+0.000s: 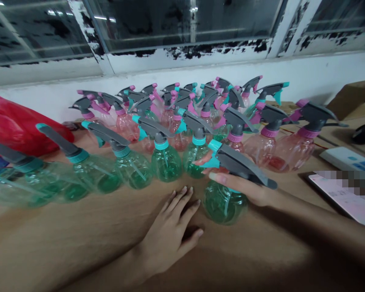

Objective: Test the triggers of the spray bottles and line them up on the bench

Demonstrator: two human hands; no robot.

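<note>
My right hand (246,186) is wrapped round the neck of a green spray bottle (223,207) with a grey and turquoise trigger head. That bottle is upright at the right end of a front row of similar green bottles. On the tabletop (109,243), my left hand (173,231) lies flat with its fingers stretched out, just left of the held bottle and touching no bottle. Closest beyond its fingertips stands another green spray bottle (166,162). Part of the held bottle's neck is hidden behind my right fingers.
Several pink spray bottles (270,150) and green ones crowd the back by the wall. A red plastic bag (21,125) sits at the left. To the right are a phone (343,194), a white box (349,160) and a cardboard box (353,97). Windows (182,24) line the wall.
</note>
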